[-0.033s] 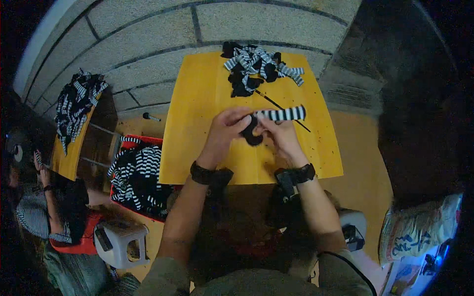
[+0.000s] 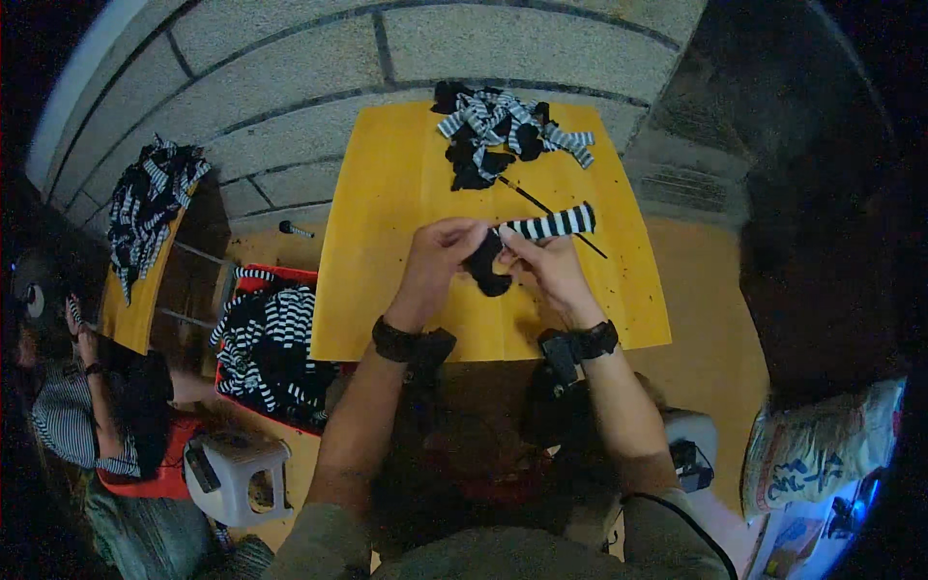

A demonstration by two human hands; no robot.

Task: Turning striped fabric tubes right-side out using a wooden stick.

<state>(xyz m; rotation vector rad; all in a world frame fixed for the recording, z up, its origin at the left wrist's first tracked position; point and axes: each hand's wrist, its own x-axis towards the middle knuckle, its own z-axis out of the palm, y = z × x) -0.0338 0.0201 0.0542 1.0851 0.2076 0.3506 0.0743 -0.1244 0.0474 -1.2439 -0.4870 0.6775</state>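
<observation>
Above the near half of the yellow table [image 2: 387, 193], I hold a black-and-white striped sock [image 2: 558, 223] between both hands. My left hand [image 2: 437, 249] is closed, its fingertips pinching the black part. The thumb and fingers of my right hand [image 2: 548, 263] close on the sock where the stripes meet the black. Its striped end sticks out to the right, tilted slightly up, and the black portion hangs down between my hands. A thin black stick [image 2: 527, 196] lies slantwise on the table, partly hidden behind the striped end. At the far edge is a pile of grey-striped and black socks [image 2: 503, 126].
Left of the table, a red crate [image 2: 280, 423] holds striped socks. Another yellow table [image 2: 143, 309] farther left carries a striped pile [image 2: 159, 208]; a person in a striped top [image 2: 68, 411] works there. A white stool [image 2: 261, 478] stands lower left, a printed sack [image 2: 817, 449] lower right.
The striped end has tilted up slightly and looks straighter. The black part hangs lower and looser, no longer curled up against my fingers. My arms have hardly moved.
</observation>
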